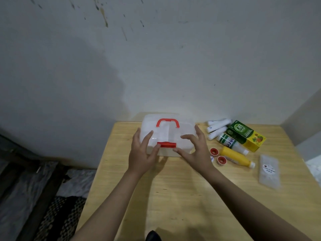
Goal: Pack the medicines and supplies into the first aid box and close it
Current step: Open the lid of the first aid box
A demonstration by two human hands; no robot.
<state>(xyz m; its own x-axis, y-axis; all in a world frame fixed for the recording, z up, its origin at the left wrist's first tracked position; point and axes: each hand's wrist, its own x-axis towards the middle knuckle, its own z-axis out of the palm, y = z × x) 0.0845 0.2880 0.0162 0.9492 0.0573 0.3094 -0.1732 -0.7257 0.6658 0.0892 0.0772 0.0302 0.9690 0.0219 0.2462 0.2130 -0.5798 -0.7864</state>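
A clear plastic first aid box (173, 134) with a red handle (167, 122) and a red front latch (167, 144) stands closed at the table's far edge. My left hand (143, 153) rests on its left front corner, thumb touching the latch. My right hand (198, 152) has fingers spread over the right front corner, apart from the latch. To the right lie white rolls (218, 127), a green and yellow box (246, 135), a white bottle (231, 143), a yellow bottle (237, 157), two red-cored tape rolls (221, 160) and a clear flat pack (269, 171).
The wooden table (173, 197) stands against a stained white wall. At the left, below the table's edge, are dark frames, plastic sheeting and a patterned mat (57, 218). A dark object (152, 235) shows at the table's near edge.
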